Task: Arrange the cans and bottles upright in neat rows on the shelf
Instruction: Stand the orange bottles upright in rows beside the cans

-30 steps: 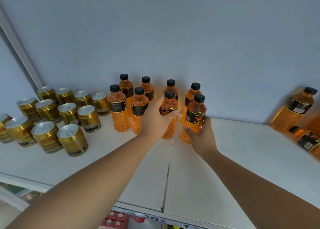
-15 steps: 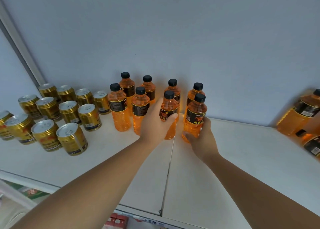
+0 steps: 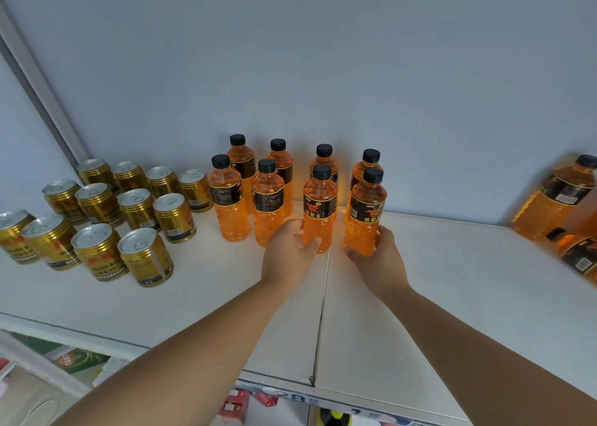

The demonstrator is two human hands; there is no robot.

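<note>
Several orange drink bottles with black caps stand upright in two rows on the white shelf (image 3: 452, 296). My left hand (image 3: 287, 254) grips the base of a front-row bottle (image 3: 319, 206). My right hand (image 3: 378, 257) grips the base of the front-row bottle (image 3: 366, 209) beside it on the right. Both bottles stand on the shelf. To the left, several gold cans (image 3: 145, 257) stand upright in rows. At the far right, one large orange bottle (image 3: 555, 199) leans against the wall and another bottle (image 3: 578, 254) lies on its side.
A grey back wall (image 3: 323, 70) rises right behind the bottles. A seam (image 3: 323, 296) runs front to back between two shelf panels. The shelf's front edge carries price labels (image 3: 297, 396), with goods on a lower level below.
Both hands have slid down from the bottles' labels to their bases. The two bottles now stand on the shelf in the front row.
</note>
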